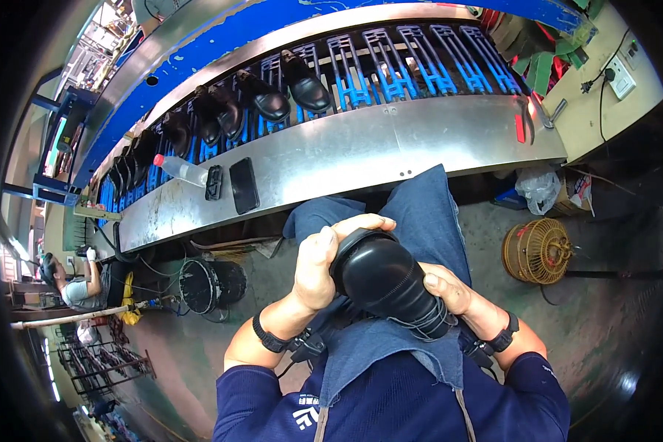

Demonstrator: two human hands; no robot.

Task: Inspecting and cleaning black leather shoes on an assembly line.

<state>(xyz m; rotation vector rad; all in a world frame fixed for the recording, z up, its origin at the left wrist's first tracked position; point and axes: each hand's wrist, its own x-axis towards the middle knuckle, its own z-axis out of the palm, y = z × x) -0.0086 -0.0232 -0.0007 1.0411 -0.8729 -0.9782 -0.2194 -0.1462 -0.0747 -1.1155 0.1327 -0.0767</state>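
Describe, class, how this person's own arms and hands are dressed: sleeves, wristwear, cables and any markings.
Both hands are bare, with no gloves. The left hand and right hand each have a black band strapped around the wrist, with a small black unit and a dark cable by it. The forearms are uncovered; navy blue sleeves are pushed up near the elbows. A white emblem sits on the navy top's chest.

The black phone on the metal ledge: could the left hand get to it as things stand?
Probably not right away: the left hand is wrapped around the black shoe in the lap. The black phone lies uncovered ahead on the metal ledge.
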